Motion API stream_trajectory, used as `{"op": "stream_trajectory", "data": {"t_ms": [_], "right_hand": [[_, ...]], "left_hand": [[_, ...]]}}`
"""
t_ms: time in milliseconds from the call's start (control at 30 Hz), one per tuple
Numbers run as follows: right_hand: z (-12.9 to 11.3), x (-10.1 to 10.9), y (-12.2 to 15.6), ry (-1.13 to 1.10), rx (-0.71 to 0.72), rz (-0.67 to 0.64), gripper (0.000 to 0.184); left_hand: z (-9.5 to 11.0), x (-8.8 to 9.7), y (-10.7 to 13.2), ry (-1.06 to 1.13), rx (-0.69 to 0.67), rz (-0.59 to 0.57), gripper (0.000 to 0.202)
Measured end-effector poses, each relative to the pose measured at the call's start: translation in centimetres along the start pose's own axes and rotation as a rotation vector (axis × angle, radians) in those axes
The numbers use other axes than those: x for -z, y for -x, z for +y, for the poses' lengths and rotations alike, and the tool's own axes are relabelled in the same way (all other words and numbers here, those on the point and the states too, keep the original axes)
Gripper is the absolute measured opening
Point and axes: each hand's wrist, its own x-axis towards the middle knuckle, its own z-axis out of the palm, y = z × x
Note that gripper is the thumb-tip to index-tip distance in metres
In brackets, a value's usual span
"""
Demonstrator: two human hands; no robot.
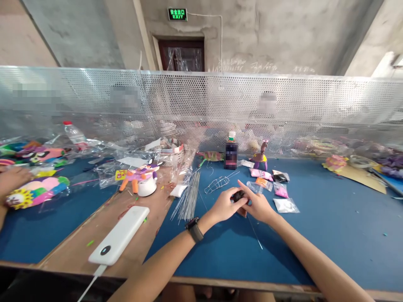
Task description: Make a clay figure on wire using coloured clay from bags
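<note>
My left hand (224,206) and my right hand (257,204) meet over the blue table (315,226), fingers closed together round a small dark lump (238,195) pinched between them. A thin wire (255,233) runs from under the hands toward me. My left wrist wears a dark watch (194,228). Just beyond the hands lies a bent wire frame (217,184), and a bundle of straight wires (188,197) lies to the left.
Small bags of coloured clay (280,191) lie right of my hands. A dark bottle (231,152) and a purple figurine (260,156) stand by the perforated metal screen (201,109). A white power bank (119,235) rests on brown board. Another person's hand (11,178) is at far left.
</note>
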Motion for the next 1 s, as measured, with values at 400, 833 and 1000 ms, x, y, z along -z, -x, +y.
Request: {"op": "stream_trajectory", "data": {"t_ms": [400, 833, 1000], "right_hand": [[0.8, 2.5, -0.7, 0.153, -0.007, 0.107, 0.037], [-0.5, 1.0, -0.2, 0.218, -0.029, 0.049, 0.072], [0.0, 0.8, -0.1, 0.212, 0.075, 0.095, 0.049]], "left_hand": [[-0.4, 2.4, -0.9, -0.067, 0.045, 0.147, 0.043], [-1.6, -0.5, -0.2, 0.255, 0.142, -0.023, 0.057], [-0.6, 0.2, 0.2, 0.115, 0.125, -0.017, 0.058]]}}
